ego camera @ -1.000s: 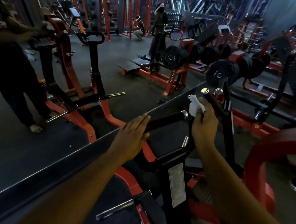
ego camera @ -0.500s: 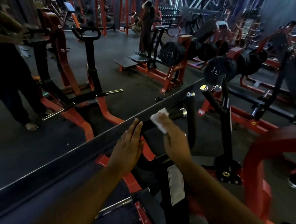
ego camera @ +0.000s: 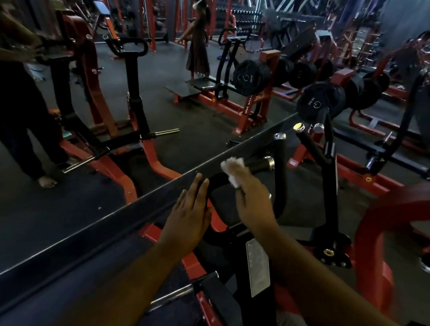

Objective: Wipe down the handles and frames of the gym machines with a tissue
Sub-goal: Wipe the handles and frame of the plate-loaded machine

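While the black handle point(ego camera: 256, 163) serves as the landmark, the scene is read from left to right: well to the left of the handle a red-and-black machine point(ego camera: 125, 121) stands on the dark floor, with a standing person point(ego camera: 12, 97) at its far side. Just left of the handle, the left hand point(ego camera: 188, 218) is held flat, its fingers straight and together, fingertips by the bend of the bar; whether they touch the bar cannot be told. On the handle itself, the white tissue point(ego camera: 231, 169) is pressed under the right hand point(ego camera: 253, 202), whose fingers are curled down over the wad and pinch it against the grip. Beyond the tissue, the chrome end cap point(ego camera: 269, 162) marks the part of the handle judged not yet covered.

For the step to be done well, the tissue should be wrapped round the grip rather than dabbed on top, so that the underside is reached, and drawn along to the cap in one firm stroke. Further right of the handle, a second black upright bar point(ego camera: 311, 146) and the weight plates point(ego camera: 320, 99) behind it are seen; the bar is judged a sensible next surface
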